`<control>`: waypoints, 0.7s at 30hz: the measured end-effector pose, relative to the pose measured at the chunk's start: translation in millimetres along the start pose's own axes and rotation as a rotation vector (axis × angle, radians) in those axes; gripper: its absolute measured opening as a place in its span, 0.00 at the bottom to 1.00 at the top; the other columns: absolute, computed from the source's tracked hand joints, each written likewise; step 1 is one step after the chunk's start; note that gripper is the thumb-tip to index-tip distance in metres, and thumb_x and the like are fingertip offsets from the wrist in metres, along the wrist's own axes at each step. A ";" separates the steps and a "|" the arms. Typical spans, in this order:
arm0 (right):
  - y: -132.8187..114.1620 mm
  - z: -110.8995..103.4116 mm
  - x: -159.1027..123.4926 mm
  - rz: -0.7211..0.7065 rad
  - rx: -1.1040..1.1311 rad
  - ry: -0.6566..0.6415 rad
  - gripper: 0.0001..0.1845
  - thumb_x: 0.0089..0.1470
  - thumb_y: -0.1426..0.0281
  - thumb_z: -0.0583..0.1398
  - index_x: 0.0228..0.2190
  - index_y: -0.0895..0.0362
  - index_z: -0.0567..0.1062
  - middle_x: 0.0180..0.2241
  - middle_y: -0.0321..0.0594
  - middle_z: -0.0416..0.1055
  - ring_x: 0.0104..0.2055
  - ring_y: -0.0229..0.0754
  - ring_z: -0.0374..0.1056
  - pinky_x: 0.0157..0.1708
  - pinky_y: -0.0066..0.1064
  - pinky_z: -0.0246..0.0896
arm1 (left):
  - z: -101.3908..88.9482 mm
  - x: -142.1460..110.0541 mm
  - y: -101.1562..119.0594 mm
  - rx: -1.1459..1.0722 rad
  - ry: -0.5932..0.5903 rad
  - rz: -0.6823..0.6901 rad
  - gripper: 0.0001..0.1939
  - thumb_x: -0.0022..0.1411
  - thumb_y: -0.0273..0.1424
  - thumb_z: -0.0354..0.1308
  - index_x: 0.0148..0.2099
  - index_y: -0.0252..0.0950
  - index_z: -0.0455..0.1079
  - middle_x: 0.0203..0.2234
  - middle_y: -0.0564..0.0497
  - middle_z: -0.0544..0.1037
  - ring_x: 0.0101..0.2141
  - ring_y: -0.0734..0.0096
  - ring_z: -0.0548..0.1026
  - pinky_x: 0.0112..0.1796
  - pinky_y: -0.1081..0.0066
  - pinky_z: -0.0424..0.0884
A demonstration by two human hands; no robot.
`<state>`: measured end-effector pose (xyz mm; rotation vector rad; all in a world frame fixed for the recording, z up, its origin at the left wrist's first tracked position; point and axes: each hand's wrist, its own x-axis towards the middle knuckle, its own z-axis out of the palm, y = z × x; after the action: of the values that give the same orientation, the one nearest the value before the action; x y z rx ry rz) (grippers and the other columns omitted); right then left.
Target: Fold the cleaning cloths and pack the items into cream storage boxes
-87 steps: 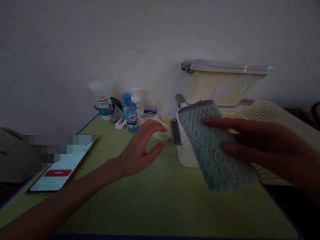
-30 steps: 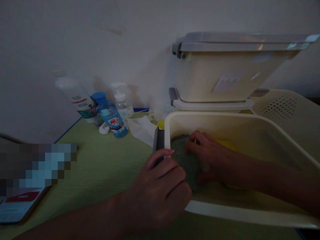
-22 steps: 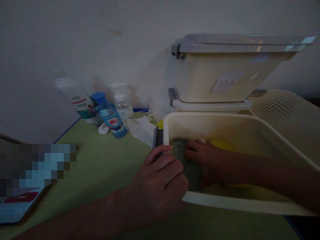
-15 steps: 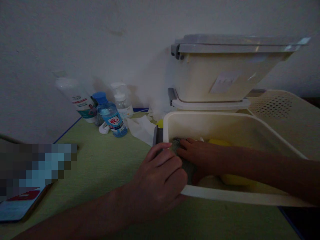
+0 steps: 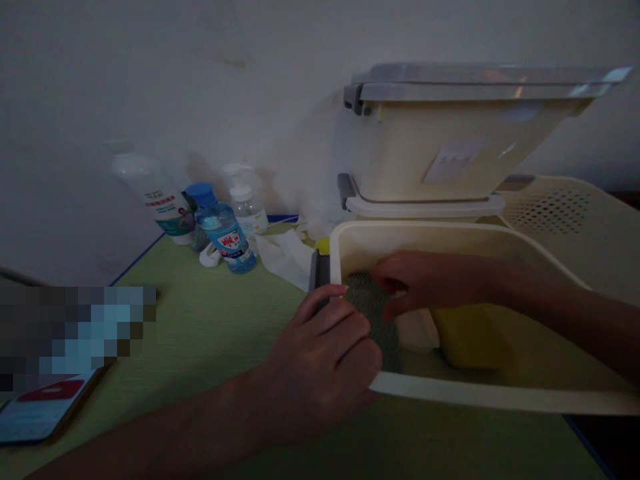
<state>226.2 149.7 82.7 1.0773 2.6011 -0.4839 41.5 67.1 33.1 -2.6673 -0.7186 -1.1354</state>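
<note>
My left hand (image 5: 333, 353) is closed around the left rim of the open cream storage box (image 5: 450, 393), by its grey latch (image 5: 320, 270). Inside the box, my right hand (image 5: 417, 280) hovers over the grey-green scrubbing cloth (image 5: 373, 313), thumb and fingers apart, nothing visible between them. The cloth lies against the box's left end. Beside it are a pale flat item (image 5: 419, 331), whose kind I cannot make out, and a yellow thing (image 5: 473, 340), partly behind my right forearm.
Behind stands a lidded cream box (image 5: 425, 153), with a perforated basket (image 5: 550, 207) to its right. At the table's back left are a blue bottle (image 5: 227, 233), a white bottle (image 5: 155, 197), a pump bottle (image 5: 247, 207) and white paper (image 5: 285, 257). A phone (image 5: 55, 407) lies left.
The cloth went from my right hand into the box. My right hand pressed it down, then lifted off. My left hand moved from above the table to the box rim.
</note>
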 end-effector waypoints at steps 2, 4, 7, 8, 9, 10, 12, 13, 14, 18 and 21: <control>2.8 2.0 -1.3 0.067 -0.010 -0.062 0.09 0.45 0.67 0.64 0.25 0.61 0.73 0.22 0.35 0.65 0.25 0.38 0.61 0.25 0.28 0.51 | -0.1 0.4 -0.2 0.001 -0.004 -0.001 0.15 0.63 0.27 0.45 0.24 0.35 0.61 0.21 0.53 0.66 0.28 0.72 0.64 0.46 0.64 0.65; 6.1 7.1 -1.8 0.099 0.012 -0.121 0.09 0.44 0.67 0.65 0.26 0.61 0.74 0.22 0.35 0.65 0.23 0.37 0.60 0.23 0.27 0.50 | -0.3 0.4 -0.3 -0.003 -0.005 -0.004 0.15 0.63 0.27 0.45 0.24 0.35 0.61 0.21 0.53 0.66 0.28 0.72 0.64 0.46 0.64 0.65; 9.5 14.2 -0.8 0.105 0.027 -0.155 0.10 0.43 0.67 0.65 0.27 0.61 0.75 0.21 0.33 0.63 0.22 0.36 0.59 0.22 0.27 0.49 | -0.4 0.0 -0.3 -0.014 -0.004 -0.003 0.14 0.63 0.27 0.46 0.24 0.34 0.61 0.20 0.53 0.66 0.27 0.72 0.64 0.46 0.64 0.65; 9.8 15.3 -0.2 0.112 0.018 -0.157 0.10 0.42 0.67 0.66 0.27 0.61 0.75 0.22 0.34 0.63 0.23 0.36 0.59 0.22 0.27 0.49 | -0.3 -0.2 -0.3 -0.018 -0.004 -0.001 0.14 0.63 0.27 0.46 0.24 0.34 0.61 0.21 0.53 0.66 0.27 0.72 0.64 0.46 0.64 0.65; 9.8 15.6 0.2 0.120 0.009 -0.160 0.12 0.41 0.66 0.66 0.28 0.61 0.75 0.22 0.34 0.63 0.23 0.37 0.59 0.22 0.27 0.49 | -0.1 -0.4 -0.3 -0.020 -0.004 -0.002 0.14 0.63 0.27 0.46 0.24 0.34 0.61 0.21 0.53 0.66 0.28 0.72 0.64 0.46 0.64 0.65; 9.4 15.2 0.5 0.133 -0.001 -0.164 0.13 0.40 0.66 0.67 0.28 0.61 0.75 0.22 0.34 0.62 0.23 0.37 0.58 0.22 0.27 0.49 | 0.0 -0.6 -0.3 -0.019 -0.002 -0.001 0.14 0.63 0.27 0.46 0.24 0.34 0.61 0.21 0.53 0.66 0.28 0.72 0.65 0.46 0.64 0.64; 7.8 12.5 0.5 0.141 -0.030 -0.169 0.14 0.38 0.65 0.68 0.27 0.61 0.75 0.22 0.33 0.62 0.23 0.37 0.58 0.22 0.27 0.48 | 0.3 -0.9 -0.4 -0.016 0.002 0.000 0.14 0.62 0.26 0.46 0.24 0.34 0.61 0.21 0.53 0.66 0.28 0.72 0.65 0.46 0.64 0.64; 6.5 10.8 0.3 0.128 -0.037 -0.171 0.14 0.38 0.65 0.67 0.27 0.61 0.74 0.22 0.33 0.61 0.23 0.36 0.57 0.22 0.27 0.47 | 0.4 -1.0 -0.4 -0.016 0.003 -0.001 0.14 0.62 0.26 0.46 0.24 0.34 0.61 0.21 0.53 0.66 0.28 0.72 0.65 0.46 0.64 0.64; 5.1 9.1 0.0 0.100 -0.032 -0.176 0.12 0.39 0.66 0.67 0.26 0.61 0.74 0.21 0.32 0.61 0.23 0.36 0.57 0.22 0.27 0.46 | 0.4 -0.9 -0.4 -0.015 0.005 0.000 0.14 0.62 0.26 0.47 0.23 0.35 0.61 0.20 0.53 0.66 0.28 0.72 0.65 0.47 0.64 0.64; -0.5 6.8 0.5 0.008 0.036 -0.199 0.06 0.44 0.72 0.64 0.24 0.61 0.71 0.21 0.31 0.61 0.23 0.34 0.58 0.21 0.25 0.45 | -0.4 -0.2 -0.4 0.001 0.004 0.000 0.13 0.62 0.26 0.47 0.24 0.35 0.61 0.20 0.52 0.67 0.28 0.71 0.65 0.46 0.65 0.65; -2.1 9.6 2.8 0.014 0.040 -0.215 0.06 0.44 0.73 0.64 0.25 0.61 0.71 0.21 0.30 0.61 0.24 0.34 0.58 0.22 0.25 0.46 | -1.3 -0.1 -0.1 0.001 0.002 0.000 0.13 0.62 0.26 0.46 0.24 0.35 0.61 0.21 0.52 0.68 0.28 0.71 0.65 0.46 0.64 0.65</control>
<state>224.0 146.1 73.4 0.9955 2.4046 -0.6147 40.6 66.7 33.9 -2.6651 -0.7186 -1.1371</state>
